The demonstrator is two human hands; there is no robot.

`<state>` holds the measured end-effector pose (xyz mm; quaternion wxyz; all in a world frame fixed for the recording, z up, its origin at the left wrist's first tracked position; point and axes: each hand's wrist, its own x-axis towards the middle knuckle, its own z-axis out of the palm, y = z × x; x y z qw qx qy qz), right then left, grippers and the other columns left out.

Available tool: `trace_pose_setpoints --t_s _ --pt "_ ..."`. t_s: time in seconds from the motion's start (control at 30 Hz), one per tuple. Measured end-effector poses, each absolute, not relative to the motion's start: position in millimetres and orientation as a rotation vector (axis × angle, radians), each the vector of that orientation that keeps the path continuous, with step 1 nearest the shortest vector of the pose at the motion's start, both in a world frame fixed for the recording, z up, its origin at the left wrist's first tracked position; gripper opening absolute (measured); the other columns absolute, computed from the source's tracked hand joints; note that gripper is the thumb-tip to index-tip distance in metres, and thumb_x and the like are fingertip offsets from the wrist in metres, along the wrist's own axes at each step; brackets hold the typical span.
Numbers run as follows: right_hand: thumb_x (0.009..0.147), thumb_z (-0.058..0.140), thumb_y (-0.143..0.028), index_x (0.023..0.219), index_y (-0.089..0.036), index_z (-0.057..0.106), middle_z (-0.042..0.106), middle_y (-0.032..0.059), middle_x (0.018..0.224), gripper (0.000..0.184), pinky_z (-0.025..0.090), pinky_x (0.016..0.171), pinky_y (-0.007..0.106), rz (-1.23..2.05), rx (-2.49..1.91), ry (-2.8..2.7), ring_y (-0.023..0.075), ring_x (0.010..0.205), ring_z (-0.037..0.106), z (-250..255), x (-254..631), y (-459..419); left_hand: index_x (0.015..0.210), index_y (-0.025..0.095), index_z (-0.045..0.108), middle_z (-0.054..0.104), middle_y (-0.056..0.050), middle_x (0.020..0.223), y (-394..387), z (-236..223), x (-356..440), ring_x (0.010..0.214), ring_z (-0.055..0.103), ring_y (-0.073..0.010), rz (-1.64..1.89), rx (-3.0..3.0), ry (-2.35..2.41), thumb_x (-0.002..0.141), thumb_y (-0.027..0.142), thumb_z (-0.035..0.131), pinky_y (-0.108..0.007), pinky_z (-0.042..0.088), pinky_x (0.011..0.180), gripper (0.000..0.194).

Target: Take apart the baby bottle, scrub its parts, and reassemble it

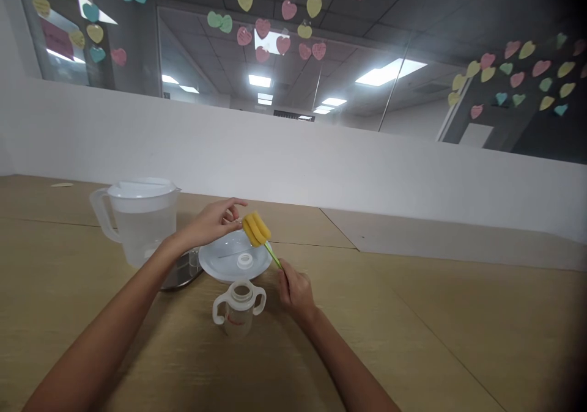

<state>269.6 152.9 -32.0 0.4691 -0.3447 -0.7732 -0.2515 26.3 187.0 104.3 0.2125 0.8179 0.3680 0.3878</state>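
My right hand point(297, 290) is closed around the green handle of a sponge bottle brush point(257, 228), whose yellow sponge head points up and to the left. My left hand point(217, 219) is beside the sponge, thumb and fingers apart, the thumb tip at its edge; whether it touches I cannot tell. Below the brush stands a clear baby bottle point(238, 315) with two white handles and an open top. Behind it is a translucent shallow bowl point(213, 268) with a small white ring-shaped piece point(244, 261) in it.
At the left stands a lidded translucent pitcher point(144, 228) holding liquid. A shiny metal tray point(181, 274) lies partly under my left forearm. The wooden table point(413, 326) runs back to a white wall point(275, 155) below a window with heart-shaped notes.
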Motion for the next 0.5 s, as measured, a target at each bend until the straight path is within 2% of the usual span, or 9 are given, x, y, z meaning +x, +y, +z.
trace_pose_setpoints --t_s 0.2,0.27,0.4,0.5 --pt "0.093 0.033 -0.019 0.105 -0.009 0.055 0.067 0.006 0.071 0.027 0.045 0.053 0.022 -0.532 -0.871 -1.892 0.0137 0.055 0.061 -31 268 152 0.107 0.02 0.055 0.061 -0.003 0.089 185 114 -2 0.08 0.06 -0.0177 0.766 2.5 1.48 0.075 0.03 0.056 -0.027 0.046 0.069 0.034" --pt "0.093 0.033 -0.019 0.105 -0.01 0.055 0.067 0.0057 0.072 0.027 0.046 0.054 0.022 -0.49 -0.892 -1.879 0.0133 0.056 0.061 -31 269 152 0.101 0.018 0.056 0.064 -0.004 0.087 189 113 -18 0.078 0.061 -0.0194 0.536 2.46 1.698 0.069 0.026 0.061 -0.027 0.046 0.066 0.033" --pt "0.093 0.033 -0.019 0.103 -0.01 0.056 0.067 0.0066 0.076 0.026 0.046 0.056 0.022 -0.478 -0.925 -1.851 0.0135 0.057 0.062 -33 272 155 0.096 0.013 0.057 0.068 -0.01 0.085 205 98 -38 0.06 0.064 -0.0203 0.084 2.036 1.989 0.056 0.019 0.068 -0.026 0.048 0.052 0.042" --pt "0.092 0.033 -0.02 0.102 -0.011 0.056 0.067 0.0065 0.074 0.026 0.045 0.054 0.022 -0.524 -0.914 -1.86 0.0136 0.057 0.062 -33 272 156 0.076 0.012 0.063 0.068 -0.009 0.063 217 82 -38 0.052 0.063 -0.0244 -0.01 1.934 2.027 0.044 0.017 0.075 -0.03 0.05 0.048 0.035"
